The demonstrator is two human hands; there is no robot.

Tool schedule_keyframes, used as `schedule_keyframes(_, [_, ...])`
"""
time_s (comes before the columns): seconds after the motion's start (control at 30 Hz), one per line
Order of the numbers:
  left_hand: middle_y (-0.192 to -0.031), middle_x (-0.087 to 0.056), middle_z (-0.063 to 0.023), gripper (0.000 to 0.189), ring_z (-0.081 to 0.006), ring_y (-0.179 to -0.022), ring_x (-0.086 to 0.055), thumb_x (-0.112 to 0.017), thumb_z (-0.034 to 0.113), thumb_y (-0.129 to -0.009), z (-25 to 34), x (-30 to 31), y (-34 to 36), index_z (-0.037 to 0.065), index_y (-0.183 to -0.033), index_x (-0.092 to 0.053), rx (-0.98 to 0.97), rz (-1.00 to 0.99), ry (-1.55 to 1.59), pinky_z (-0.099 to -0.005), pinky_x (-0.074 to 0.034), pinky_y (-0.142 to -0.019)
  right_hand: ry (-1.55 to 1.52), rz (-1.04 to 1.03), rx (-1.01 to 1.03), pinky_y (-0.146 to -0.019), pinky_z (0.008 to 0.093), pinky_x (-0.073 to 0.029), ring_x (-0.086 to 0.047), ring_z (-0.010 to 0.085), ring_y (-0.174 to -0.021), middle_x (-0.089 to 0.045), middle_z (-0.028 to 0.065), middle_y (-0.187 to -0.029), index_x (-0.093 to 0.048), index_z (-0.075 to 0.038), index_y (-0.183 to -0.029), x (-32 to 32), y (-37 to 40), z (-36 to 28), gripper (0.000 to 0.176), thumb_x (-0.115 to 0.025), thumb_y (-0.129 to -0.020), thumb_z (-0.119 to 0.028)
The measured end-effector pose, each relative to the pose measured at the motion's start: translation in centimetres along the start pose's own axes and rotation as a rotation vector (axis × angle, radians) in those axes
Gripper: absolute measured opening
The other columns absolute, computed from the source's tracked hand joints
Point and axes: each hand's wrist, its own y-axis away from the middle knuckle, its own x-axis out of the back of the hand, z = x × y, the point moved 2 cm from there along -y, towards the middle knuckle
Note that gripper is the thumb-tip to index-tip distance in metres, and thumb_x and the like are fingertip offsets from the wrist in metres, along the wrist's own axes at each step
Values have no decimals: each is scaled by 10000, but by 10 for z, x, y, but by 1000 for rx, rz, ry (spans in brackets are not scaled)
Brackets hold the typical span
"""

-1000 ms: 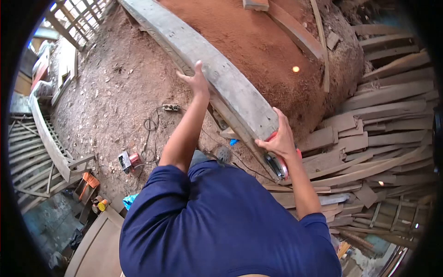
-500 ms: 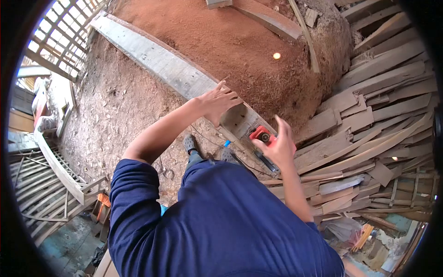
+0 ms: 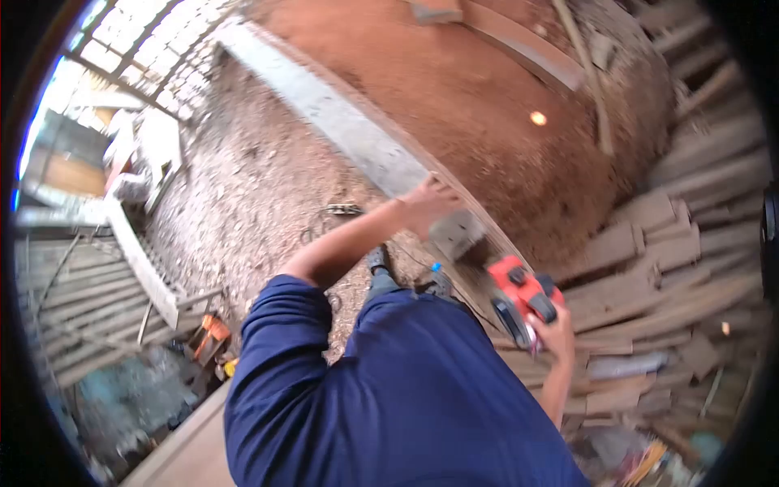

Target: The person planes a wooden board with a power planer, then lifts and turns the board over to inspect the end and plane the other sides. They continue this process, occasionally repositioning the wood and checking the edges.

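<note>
My right hand is wrapped round the handle of a red electric planer. The planer is tilted, held at the near right end of a long grey plank. On the plank's upper face rests my left hand, its fingers laid towards the far edge and not wrapped round anything. Just below that hand a grey block-like part with dark marks shows; blur hides whether it belongs to the plank. A thin cord with a blue piece runs near my feet.
Reddish sawdust is heaped beyond the plank, with another board lying on it. Stacked offcuts fill the right side. Wood shavings cover the ground at left. Slatted timber lies at far left.
My right hand has gone from spread fingers at the planer to a grip on its handle, and the planer is now lifted and tilted. My view has shifted; my left hand stays on the plank.
</note>
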Motion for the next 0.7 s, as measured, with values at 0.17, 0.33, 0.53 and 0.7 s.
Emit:
schedule_keyframes(0.17, [-1528, -390, -119, 1206, -327, -1452, -315, -892, 504, -528, -3, -19, 2, 115, -1529, -344, -12, 92, -33, -626, -170, -1201, 118, 443, -168, -705, 326, -523, -625, 187, -750, -650, 101, -944, -623, 37, -1203, 43, 63, 36, 564, -838, -764, -245])
schedule_keyframes(0.33, [-1430, -445, -139, 1155, -346, -1390, -359, -848, 409, -482, -5, -30, 4, 100, -1495, -388, -29, 208, 8, -604, -123, -1209, -264, 461, -297, -559, 256, -485, -570, 122, -643, -621, 88, -934, -601, 21, -1173, 31, 53, -6, 426, -795, -822, -125])
schedule_keyframes(0.53, [-1330, -516, -93, 1142, -295, -1253, -458, -847, 435, -419, -11, -14, 2, 119, -1441, -446, -103, 165, 97, -469, -271, -1090, -456, 537, -313, -502, 260, -478, -533, 110, -551, -597, 57, -828, -591, 17, -1130, 23, 44, 5, 338, -759, -849, -68])
schedule_keyframes(0.7, [-1311, -526, -89, 1150, -290, -1249, -459, -863, 422, -387, 1, -13, 0, 117, -1423, -467, -77, 202, 103, -465, -282, -1075, -434, 522, -278, -468, 261, -459, -529, 117, -517, -598, 49, -751, -577, -17, -1056, 16, 36, -2, 284, -763, -850, -77])
